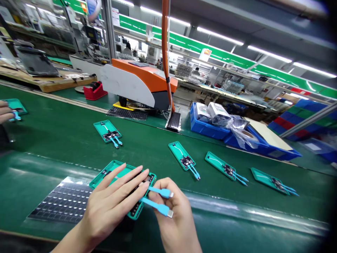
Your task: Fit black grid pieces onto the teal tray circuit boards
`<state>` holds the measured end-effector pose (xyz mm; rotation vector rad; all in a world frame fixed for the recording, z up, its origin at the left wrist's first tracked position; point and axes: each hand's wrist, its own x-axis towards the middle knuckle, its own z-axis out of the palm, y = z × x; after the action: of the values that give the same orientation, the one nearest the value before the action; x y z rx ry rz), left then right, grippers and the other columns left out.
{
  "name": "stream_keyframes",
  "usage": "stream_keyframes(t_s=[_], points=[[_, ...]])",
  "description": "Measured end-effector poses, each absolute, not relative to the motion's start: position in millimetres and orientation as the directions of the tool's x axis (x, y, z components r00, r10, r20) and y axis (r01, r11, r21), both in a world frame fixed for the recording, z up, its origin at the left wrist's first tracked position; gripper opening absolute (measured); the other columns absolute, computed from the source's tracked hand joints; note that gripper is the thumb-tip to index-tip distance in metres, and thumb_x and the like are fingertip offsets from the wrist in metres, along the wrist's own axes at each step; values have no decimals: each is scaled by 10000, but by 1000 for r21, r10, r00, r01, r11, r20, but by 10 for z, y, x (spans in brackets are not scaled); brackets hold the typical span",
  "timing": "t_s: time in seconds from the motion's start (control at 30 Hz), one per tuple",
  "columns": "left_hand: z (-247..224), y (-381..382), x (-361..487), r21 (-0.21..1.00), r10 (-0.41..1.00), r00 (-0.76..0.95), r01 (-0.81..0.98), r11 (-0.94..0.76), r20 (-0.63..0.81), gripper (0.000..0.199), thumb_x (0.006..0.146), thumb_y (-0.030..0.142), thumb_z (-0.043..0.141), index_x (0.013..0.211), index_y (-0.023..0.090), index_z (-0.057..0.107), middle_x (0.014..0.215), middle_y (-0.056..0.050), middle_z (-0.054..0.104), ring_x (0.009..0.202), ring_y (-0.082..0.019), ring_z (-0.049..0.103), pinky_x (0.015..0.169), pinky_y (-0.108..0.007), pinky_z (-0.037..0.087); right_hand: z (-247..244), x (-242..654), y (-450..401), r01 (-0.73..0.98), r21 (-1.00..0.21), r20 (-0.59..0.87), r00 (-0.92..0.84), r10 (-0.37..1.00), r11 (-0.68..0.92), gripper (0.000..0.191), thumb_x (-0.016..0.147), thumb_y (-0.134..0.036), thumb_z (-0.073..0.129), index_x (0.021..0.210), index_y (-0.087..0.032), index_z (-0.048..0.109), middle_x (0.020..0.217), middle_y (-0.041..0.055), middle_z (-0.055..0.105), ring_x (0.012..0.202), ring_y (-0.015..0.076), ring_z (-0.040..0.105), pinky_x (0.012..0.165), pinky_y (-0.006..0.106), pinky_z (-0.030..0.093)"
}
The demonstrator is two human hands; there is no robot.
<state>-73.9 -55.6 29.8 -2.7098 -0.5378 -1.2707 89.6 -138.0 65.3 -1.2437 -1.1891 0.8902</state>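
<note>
A teal plastic case [112,168] with a circuit board inside lies tilted in front of me. My left hand [116,196] rests across it, fingers extended and slightly spread over the case and board. Two light-blue cables with metal plugs [158,206] stick out from the case's right end. My right hand [175,214] is at that end, its thumb and fingers curled behind the cables and against the case edge. What its fingertips grip is partly hidden. Under my left forearm's far side lies a sheet of black pads [61,202].
Similar teal cases with cables lie on the green belt [147,140], including one at centre [181,156] and one left [107,131]. Another person's hand [4,111] touches a case at far left. Behind stand an orange machine [144,75], red tape dispenser [95,92] and blue bins [210,128].
</note>
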Motion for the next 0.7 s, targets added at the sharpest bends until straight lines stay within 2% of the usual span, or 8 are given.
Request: stream_keyframes(t_s=[0.17,0.33,0.47,0.7], points=[[295,-536,-747,57,252,593,328,-943,765,449,1069,243,247,1500,235,372,1284,-93,668,1333,-206,517,1171,-522,300,760,931,-1385,5,-996,85,128,988,85,225,943,-401,549,818,-219,506,811,-5,509,735,139,477,638,265,388],[336,-528,-770,56,259,642,318,-946,721,454,1066,233,270,1515,263,333,1297,-81,659,1329,-207,521,1171,-527,302,811,950,-1383,-58,-997,39,101,994,45,227,925,-408,573,819,-215,520,798,-11,501,703,129,467,633,260,395],[355,-527,-784,62,270,645,326,-943,715,464,1055,206,308,1513,277,337,1300,-77,658,1306,-213,545,1176,-520,300,761,961,-1386,-23,-998,58,126,990,62,175,922,-364,599,836,-216,561,818,-9,538,737,132,517,671,257,435],[359,-512,-782,54,231,652,280,-959,722,386,1029,129,351,1372,177,522,1308,-104,654,1337,-207,513,1181,-509,277,739,990,-1379,24,-997,72,143,987,69,155,914,-337,625,835,-209,588,824,-3,567,748,132,541,670,249,444]])
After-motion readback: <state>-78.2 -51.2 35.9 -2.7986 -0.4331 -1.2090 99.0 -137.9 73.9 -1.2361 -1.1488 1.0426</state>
